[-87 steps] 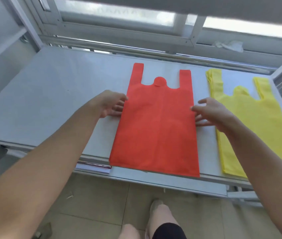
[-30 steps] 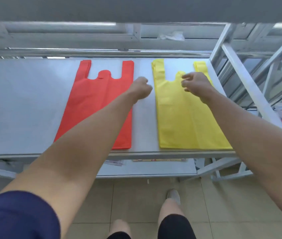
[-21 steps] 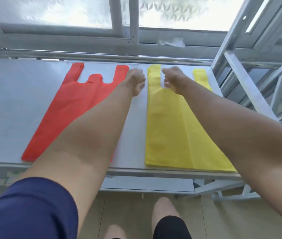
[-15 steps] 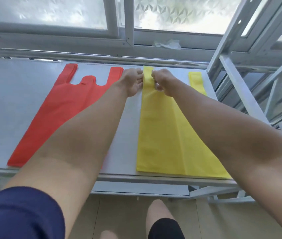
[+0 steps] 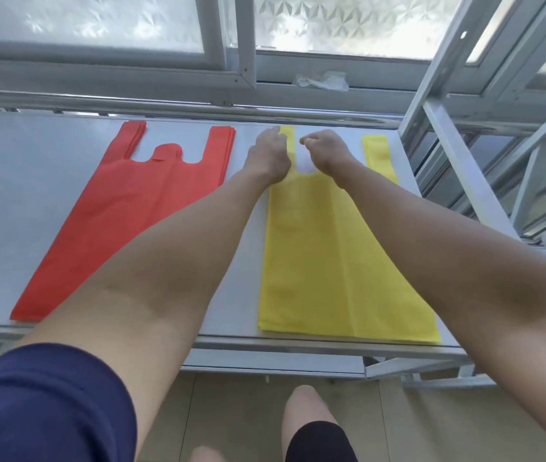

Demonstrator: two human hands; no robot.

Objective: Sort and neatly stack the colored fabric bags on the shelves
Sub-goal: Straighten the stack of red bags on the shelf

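Note:
A stack of red fabric bags [image 5: 138,208] lies flat on the grey shelf [image 5: 14,195], handles toward the window. To its right lies a stack of yellow fabric bags [image 5: 325,261], its lower edge at the shelf's front rim. My left hand [image 5: 270,155] rests curled on the yellow stack's left handle at the far end. My right hand [image 5: 326,153] is closed beside it, fingers pinched on a bit of yellow fabric at the middle of the bag's top. The yellow stack's right handle [image 5: 376,151] lies free.
A window frame and rail [image 5: 231,105] run along the shelf's far edge, with a crumpled white scrap [image 5: 323,81] on the sill. White metal shelf uprights [image 5: 458,155] stand at the right. My legs are over the tiled floor [image 5: 248,411] below the shelf.
Both hands went from the sides of the red stack to the top of the yellow stack. In the last half second they settled and closed at its left handle and middle tab.

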